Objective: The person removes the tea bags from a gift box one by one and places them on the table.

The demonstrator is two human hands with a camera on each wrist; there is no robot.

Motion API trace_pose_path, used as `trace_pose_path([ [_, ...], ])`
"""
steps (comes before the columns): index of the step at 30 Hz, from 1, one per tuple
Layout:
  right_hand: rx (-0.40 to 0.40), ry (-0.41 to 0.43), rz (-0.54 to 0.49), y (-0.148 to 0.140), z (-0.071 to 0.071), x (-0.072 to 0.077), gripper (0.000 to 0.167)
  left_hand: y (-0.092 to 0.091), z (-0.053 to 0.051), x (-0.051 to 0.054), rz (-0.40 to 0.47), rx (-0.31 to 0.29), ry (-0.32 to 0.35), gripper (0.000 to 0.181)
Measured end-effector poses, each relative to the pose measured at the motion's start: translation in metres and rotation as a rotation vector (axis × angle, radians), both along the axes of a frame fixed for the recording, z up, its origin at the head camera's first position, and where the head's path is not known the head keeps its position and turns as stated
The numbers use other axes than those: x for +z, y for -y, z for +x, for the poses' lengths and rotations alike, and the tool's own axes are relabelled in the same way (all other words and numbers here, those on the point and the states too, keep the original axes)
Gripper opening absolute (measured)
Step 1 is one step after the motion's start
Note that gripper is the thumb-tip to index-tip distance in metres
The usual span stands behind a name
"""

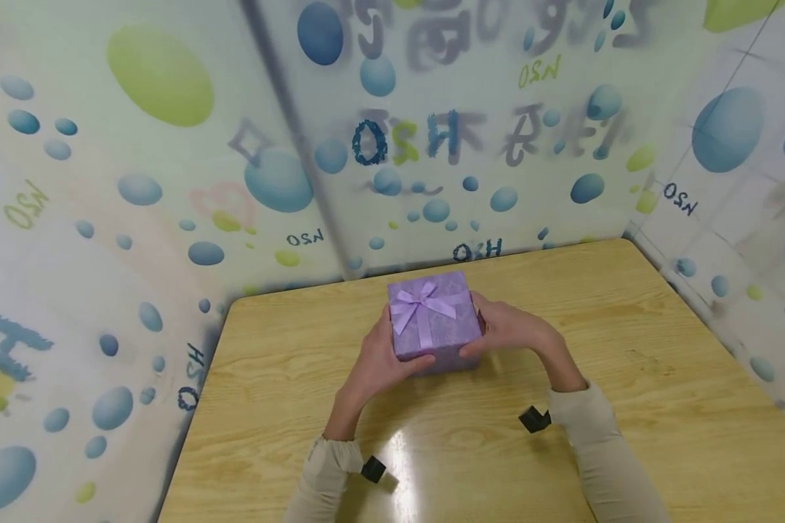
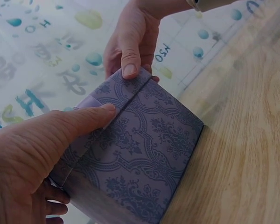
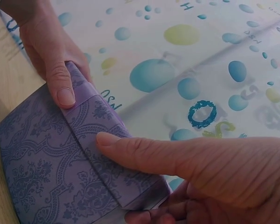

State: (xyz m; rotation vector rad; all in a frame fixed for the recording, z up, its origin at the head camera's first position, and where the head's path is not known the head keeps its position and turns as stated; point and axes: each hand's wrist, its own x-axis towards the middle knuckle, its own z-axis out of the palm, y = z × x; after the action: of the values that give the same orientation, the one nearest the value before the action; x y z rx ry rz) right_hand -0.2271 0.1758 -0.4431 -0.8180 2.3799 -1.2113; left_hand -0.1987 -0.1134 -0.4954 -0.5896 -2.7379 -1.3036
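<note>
A purple gift box (image 1: 435, 319) with a lilac ribbon bow (image 1: 425, 301) on its lid stands near the far edge of the table. Dark floral scrollwork covers its side (image 2: 144, 149) in the left wrist view. My left hand (image 1: 379, 363) grips the left side, its thumb lying on the front of the lid rim. On the opposite side my right hand (image 1: 513, 327) holds the box, thumb also across the lid's front (image 3: 95, 121) in the right wrist view. The lid sits on the box. Most fingers are hidden behind the sides.
The wooden table (image 1: 628, 349) spreads around the box. Behind and beside it are walls (image 1: 497, 145) covered in blue and green bubble patterns. Small black blocks (image 1: 373, 469) sit by both sleeve cuffs.
</note>
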Motion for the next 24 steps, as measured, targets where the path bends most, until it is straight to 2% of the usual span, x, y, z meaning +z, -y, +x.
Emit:
trace_pose_path([
  [6, 0.008, -0.015, -0.022, 0.0, 0.001, 0.001, 0.106, 0.0, 0.0, 0.002, 0.009, -0.009, -0.029, 0.118],
  [16, 0.006, -0.027, -0.043, 0.0, 0.002, 0.004, 0.1, 0.001, 0.001, 0.004, 0.009, 0.008, -0.036, 0.118],
  [24, -0.009, -0.055, -0.057, 0.005, 0.008, 0.009, 0.104, 0.005, 0.002, 0.013, 0.06, -0.026, -0.032, 0.118],
])
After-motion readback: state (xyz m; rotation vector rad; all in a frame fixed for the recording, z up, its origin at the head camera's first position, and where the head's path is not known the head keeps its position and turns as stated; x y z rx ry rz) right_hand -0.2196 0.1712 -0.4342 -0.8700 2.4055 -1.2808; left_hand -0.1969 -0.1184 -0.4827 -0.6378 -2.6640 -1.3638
